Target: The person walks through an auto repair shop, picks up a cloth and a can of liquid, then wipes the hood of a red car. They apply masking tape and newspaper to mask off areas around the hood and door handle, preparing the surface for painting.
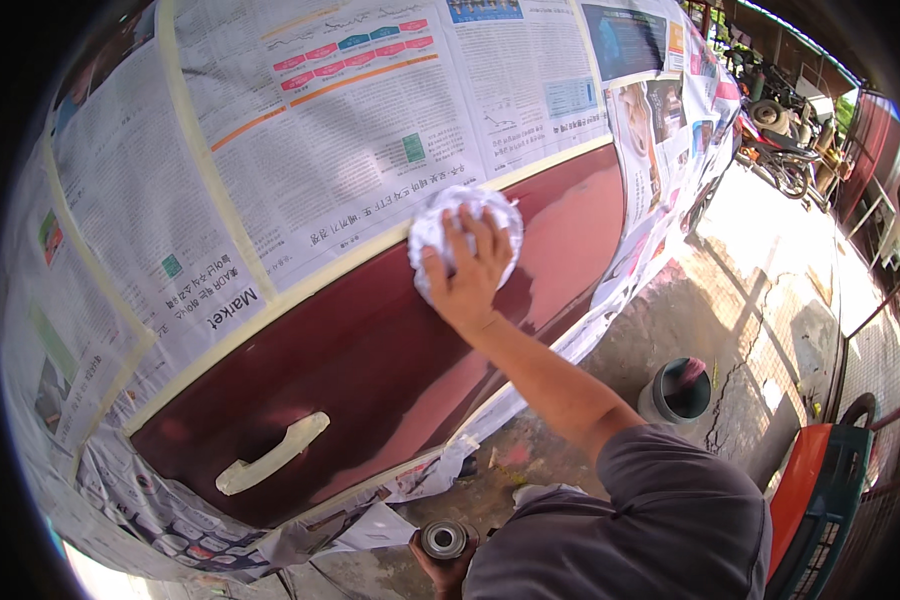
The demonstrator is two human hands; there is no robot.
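Observation:
My right hand (468, 262) presses a bunched white cloth (515, 222) against the upper edge of a dark red car door panel (370, 320), fingers spread over the cloth. Low in the view, my left hand (435, 572) is wrapped round a metal can (444, 538) with a round opening in its top. The panel has duller, pinkish patches along its lower part and toward the right. Masking tape covers the door handle (273, 455). Cream tape borders the panel, and newspaper sheets (350, 130) cover the car around it.
A grey bucket (660, 402) with something reddish at its rim stands on the concrete floor (740, 300) to the right. Near the right edge is an orange and dark green part (818, 500). Motorbikes and clutter (780, 140) fill the far right.

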